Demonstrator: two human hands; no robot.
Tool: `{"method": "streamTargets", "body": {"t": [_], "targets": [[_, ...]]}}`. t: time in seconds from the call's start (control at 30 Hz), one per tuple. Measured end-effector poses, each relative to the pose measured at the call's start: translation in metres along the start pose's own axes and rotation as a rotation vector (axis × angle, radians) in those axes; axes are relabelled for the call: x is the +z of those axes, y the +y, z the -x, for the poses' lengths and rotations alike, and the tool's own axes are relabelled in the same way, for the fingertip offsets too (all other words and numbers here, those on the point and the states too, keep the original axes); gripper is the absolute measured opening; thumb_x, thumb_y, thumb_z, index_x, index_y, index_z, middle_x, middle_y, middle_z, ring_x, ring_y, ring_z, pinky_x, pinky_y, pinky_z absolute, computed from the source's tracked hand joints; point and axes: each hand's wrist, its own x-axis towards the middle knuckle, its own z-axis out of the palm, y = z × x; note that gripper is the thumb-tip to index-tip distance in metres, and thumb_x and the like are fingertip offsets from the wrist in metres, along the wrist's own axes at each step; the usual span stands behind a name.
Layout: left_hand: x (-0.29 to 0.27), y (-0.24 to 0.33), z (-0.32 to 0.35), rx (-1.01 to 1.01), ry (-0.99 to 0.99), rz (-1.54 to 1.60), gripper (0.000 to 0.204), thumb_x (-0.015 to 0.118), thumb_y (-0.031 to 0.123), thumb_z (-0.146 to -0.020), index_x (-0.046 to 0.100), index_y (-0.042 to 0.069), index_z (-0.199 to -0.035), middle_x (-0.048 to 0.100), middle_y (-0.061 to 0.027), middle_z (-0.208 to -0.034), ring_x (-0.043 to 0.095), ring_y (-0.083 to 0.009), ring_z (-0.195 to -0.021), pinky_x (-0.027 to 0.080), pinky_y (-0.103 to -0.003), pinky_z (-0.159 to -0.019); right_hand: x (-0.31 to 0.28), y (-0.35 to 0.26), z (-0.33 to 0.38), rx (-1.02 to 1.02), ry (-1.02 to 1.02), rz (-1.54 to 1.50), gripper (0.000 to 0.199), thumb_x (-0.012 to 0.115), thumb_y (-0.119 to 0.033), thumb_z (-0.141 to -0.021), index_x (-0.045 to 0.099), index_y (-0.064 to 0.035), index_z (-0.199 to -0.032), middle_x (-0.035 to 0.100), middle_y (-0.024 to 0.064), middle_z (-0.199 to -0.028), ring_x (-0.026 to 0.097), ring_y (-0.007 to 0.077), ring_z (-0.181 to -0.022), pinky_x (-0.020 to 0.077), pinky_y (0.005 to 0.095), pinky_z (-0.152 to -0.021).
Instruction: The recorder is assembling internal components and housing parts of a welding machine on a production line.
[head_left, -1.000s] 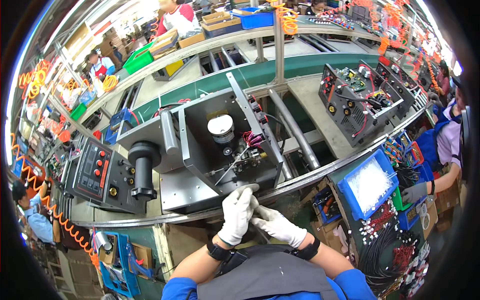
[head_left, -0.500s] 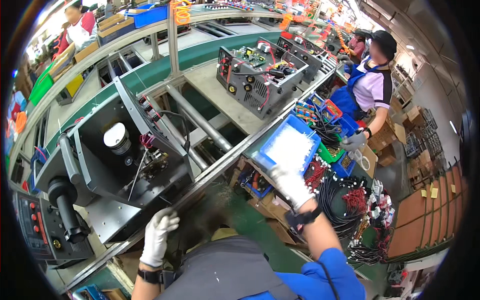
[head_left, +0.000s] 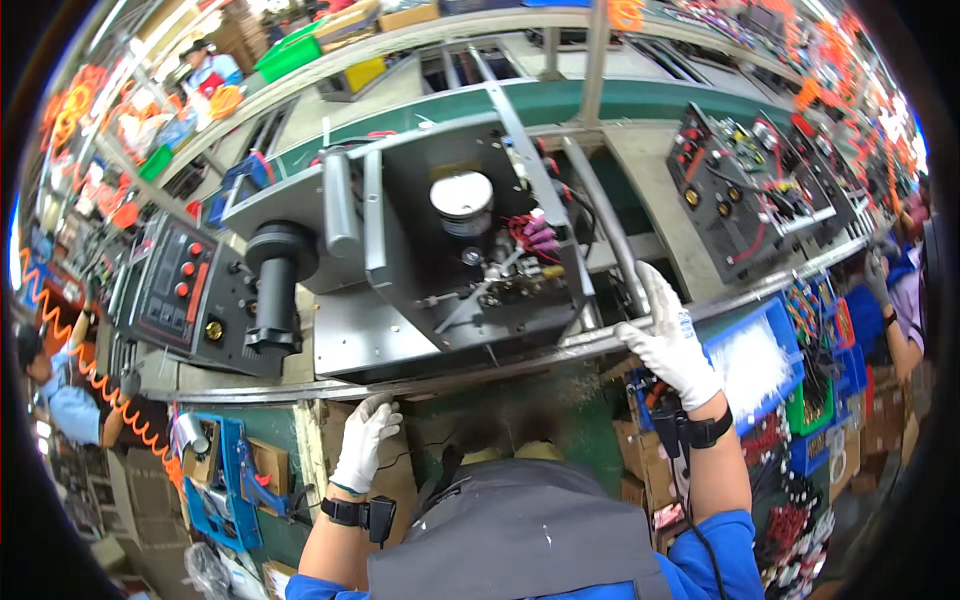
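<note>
My left hand point(head_left: 368, 442), in a white glove, is just below the front rail of the conveyor, its fingers loosely bent with nothing seen in them. My right hand point(head_left: 672, 345), also gloved, reaches up to the rail beside a steel roller point(head_left: 607, 222); thumb and fingers are apart and hold nothing. Ahead of both stands an opened dark grey metal machine housing point(head_left: 385, 335). Inside it sit a white-topped cylinder point(head_left: 462, 196), purple-capped red wires point(head_left: 537, 232) and a small metal mechanism point(head_left: 505, 285). A black spool holder point(head_left: 277, 290) juts from its left side.
A control panel with red knobs point(head_left: 175, 285) stands at left. Farther right, opened units with circuit boards point(head_left: 735, 190) sit on the line. A blue bin of white parts point(head_left: 765, 360) is right of my hand, near a co-worker point(head_left: 905, 290). A blue tool tray point(head_left: 215, 480) lies lower left.
My view has swung left, bringing the housing to the middle. My right hand has left the blue bin and come to the rail beside the housing; my left stays near the rail.
</note>
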Motion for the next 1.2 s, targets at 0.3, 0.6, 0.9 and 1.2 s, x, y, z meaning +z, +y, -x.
{"method": "streamTargets", "body": {"t": [0.3,0.6,0.9,1.2], "targets": [[-0.04,0.004,-0.009,0.277,0.396,-0.269,0.073,0.067,0.017,-0.091,0.028,-0.001,-0.15,0.046,-0.021,-0.144,0.051,-0.0245,-0.126,0.04,-0.034,-0.107,0.07,-0.033,-0.074,-0.035,0.075,-0.358,0.081,0.077,-0.037,-0.084,0.039,0.0031,-0.142,0.055,0.0169,-0.122,0.055,0.0266,-0.107,0.0451,0.0371,-0.093],[-0.062,-0.018,-0.101,0.221,0.487,-0.552,0.043,0.065,0.028,-0.084,0.059,0.002,-0.117,0.065,-0.025,-0.109,0.06,-0.0445,-0.107,0.048,-0.048,-0.093,0.113,0.043,-0.067,0.113,0.343,-0.167,0.039,0.06,-0.02,-0.098,0.055,0.0061,-0.126,0.067,0.0173,-0.109,0.065,0.0242,-0.092,0.0512,0.0387,-0.084],[-0.081,0.032,-0.115,0.305,0.344,-0.89,0.021,0.064,0.014,-0.074,0.068,0.003,-0.092,0.068,-0.0216,-0.085,0.065,-0.042,-0.086,0.052,-0.049,-0.075,0.091,-0.014,-0.127,0.289,0.467,-0.104,0.039,0.063,-0.027,-0.096,0.061,0.0066,-0.116,0.069,0.0141,-0.1,0.059,0.0221,-0.086,0.048,0.0382,-0.081],[-0.066,0.098,-0.175,0.554,0.296,-0.371,0.079,0.056,-0.003,-0.066,0.04,0.0,-0.144,0.048,-0.0231,-0.139,0.048,-0.0335,-0.13,0.04,-0.037,-0.108,0.074,-0.028,-0.259,0.141,0.403,0.144,0.031,0.062,-0.027,-0.096,0.068,-0.0006,-0.11,0.07,0.0164,-0.089,0.06,0.0243,-0.075,0.0487,0.036,-0.077]]}}
